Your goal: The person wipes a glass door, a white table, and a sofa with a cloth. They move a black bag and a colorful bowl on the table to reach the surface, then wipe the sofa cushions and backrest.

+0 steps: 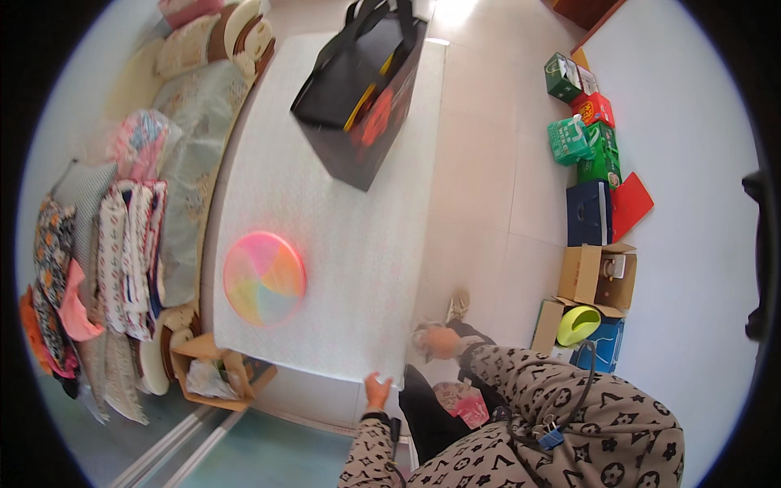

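A long table with a pale cover [354, 256] stretches out before me. At its near edge, by the corner, my left hand [377, 391] rests with thumb and fingers apart, holding nothing. Just off the table's right side, my right hand [444, 343] is closed on a crumpled greyish cloth [422, 341], blurred here. A round, multicoloured pastel disc-shaped thing [263, 279] lies on the left part of the cover. Farther off on the table stands a large black carrier bag [341, 146] with dark handles and a red and yellow pattern.
To the left, a wooden sofa [189, 183] holds folded bedding [131, 256] and cushions. An open cardboard box [210, 375] sits by the table's near left corner. Along the right wall are gift bags [589, 210], cardboard boxes [579, 271] and a yellow-green plastic item [578, 325].
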The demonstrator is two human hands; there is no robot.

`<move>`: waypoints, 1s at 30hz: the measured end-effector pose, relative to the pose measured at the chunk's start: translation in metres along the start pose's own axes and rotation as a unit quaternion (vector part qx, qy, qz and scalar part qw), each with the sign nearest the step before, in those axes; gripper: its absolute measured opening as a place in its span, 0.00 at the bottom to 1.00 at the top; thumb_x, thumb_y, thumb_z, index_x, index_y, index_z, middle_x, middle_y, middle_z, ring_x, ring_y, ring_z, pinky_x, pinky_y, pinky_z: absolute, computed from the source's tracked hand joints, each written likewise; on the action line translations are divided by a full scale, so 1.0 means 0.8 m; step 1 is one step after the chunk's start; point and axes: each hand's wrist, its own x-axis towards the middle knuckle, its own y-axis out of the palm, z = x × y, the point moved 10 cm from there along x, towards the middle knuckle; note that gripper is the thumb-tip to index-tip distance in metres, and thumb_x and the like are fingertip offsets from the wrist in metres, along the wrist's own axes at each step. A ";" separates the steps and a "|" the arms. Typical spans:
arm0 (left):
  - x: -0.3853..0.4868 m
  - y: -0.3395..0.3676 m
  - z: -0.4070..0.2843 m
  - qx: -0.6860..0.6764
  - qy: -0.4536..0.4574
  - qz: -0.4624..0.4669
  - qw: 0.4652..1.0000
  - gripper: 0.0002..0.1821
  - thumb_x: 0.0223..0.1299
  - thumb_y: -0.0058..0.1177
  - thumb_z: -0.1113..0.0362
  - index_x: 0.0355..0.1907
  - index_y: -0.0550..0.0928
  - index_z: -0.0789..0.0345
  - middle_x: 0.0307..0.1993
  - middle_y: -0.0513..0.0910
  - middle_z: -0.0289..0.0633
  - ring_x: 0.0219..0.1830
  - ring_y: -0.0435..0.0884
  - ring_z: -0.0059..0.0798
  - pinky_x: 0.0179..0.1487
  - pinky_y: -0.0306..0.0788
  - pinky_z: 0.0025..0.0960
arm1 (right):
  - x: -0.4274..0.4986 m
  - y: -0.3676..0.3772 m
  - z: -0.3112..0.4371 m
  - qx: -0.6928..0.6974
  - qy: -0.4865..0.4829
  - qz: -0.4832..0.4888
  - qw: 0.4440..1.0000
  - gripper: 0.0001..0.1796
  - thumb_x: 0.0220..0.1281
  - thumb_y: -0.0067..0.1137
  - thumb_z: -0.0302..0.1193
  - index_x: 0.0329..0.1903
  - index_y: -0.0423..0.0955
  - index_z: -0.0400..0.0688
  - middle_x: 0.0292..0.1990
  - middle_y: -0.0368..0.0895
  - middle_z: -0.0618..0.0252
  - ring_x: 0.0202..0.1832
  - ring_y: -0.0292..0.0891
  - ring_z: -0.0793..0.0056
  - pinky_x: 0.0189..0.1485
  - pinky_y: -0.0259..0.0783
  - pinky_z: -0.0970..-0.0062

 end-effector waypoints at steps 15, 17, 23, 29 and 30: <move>0.023 -0.320 -0.556 0.011 0.276 -0.271 0.922 0.24 0.56 0.67 0.59 0.52 0.78 0.70 0.49 0.81 0.50 0.53 0.79 0.43 0.58 0.72 0.40 | -0.339 -0.271 -0.273 0.282 0.326 -0.134 0.892 0.19 0.48 0.61 0.31 0.47 0.82 0.48 0.36 0.87 0.59 0.39 0.85 0.65 0.43 0.79 0.66; 0.016 -0.404 -0.654 -0.075 0.352 -0.307 0.881 0.29 0.58 0.66 0.57 0.58 0.74 0.70 0.55 0.77 0.50 0.58 0.75 0.42 0.58 0.71 0.40 | -0.388 -0.251 -0.298 0.304 0.336 -0.158 0.877 0.17 0.51 0.61 0.31 0.46 0.82 0.47 0.33 0.86 0.60 0.36 0.84 0.68 0.39 0.78 0.67; 0.050 -0.564 -0.863 0.085 0.436 -0.451 0.774 0.47 0.50 0.69 0.42 0.62 0.70 0.76 0.58 0.73 0.60 0.63 0.69 0.53 0.68 0.62 0.47 | -0.502 -0.119 -0.358 0.417 0.417 -0.215 0.778 0.18 0.43 0.65 0.34 0.42 0.82 0.45 0.30 0.85 0.59 0.33 0.81 0.67 0.39 0.76 0.69; 0.190 -0.573 -0.954 0.054 0.421 -0.189 0.886 0.21 0.56 0.68 0.53 0.33 0.82 0.72 0.25 0.82 0.37 0.28 0.78 0.26 0.35 0.73 0.34 | -0.516 -0.070 -0.340 0.398 0.420 -0.387 0.718 0.16 0.40 0.64 0.30 0.38 0.81 0.45 0.29 0.83 0.61 0.33 0.79 0.68 0.39 0.74 0.69; 0.192 -0.558 -0.965 0.069 0.424 -0.159 0.889 0.18 0.57 0.67 0.56 0.30 0.81 0.71 0.23 0.81 0.34 0.27 0.76 0.20 0.33 0.71 0.31 | -0.518 -0.083 -0.330 0.404 0.391 -0.443 0.698 0.19 0.38 0.65 0.30 0.40 0.81 0.43 0.31 0.84 0.59 0.34 0.80 0.67 0.39 0.74 0.69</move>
